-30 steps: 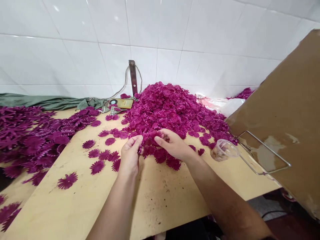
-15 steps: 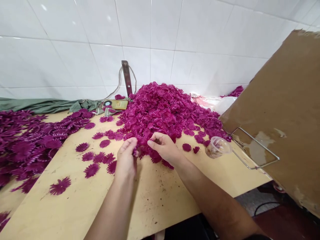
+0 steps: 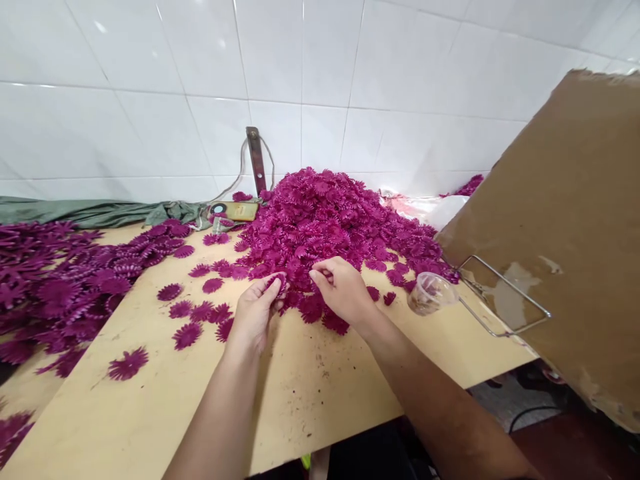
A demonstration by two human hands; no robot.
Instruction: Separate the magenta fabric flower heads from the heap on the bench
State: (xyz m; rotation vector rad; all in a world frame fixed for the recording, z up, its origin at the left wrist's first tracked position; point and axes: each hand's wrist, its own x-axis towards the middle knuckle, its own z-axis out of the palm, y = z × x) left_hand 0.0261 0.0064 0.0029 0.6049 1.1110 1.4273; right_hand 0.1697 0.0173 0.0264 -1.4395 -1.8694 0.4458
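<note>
Before the flower heap (image 3: 323, 210), pinched in left hand (image 3: 255, 303): a purple flower (image 3: 281, 278); for curled right hand (image 3: 344, 288): indiscernible closure, contents. Could drop heapward through slack pinching.

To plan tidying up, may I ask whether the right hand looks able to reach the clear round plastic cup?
Probably yes: between the right hand and the cup lie only loose magenta flower-shaped pieces, low on the pale yellow tabletop.

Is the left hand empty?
No, the left hand holds a magenta fringed flower piece between thumb and fingers.
</note>
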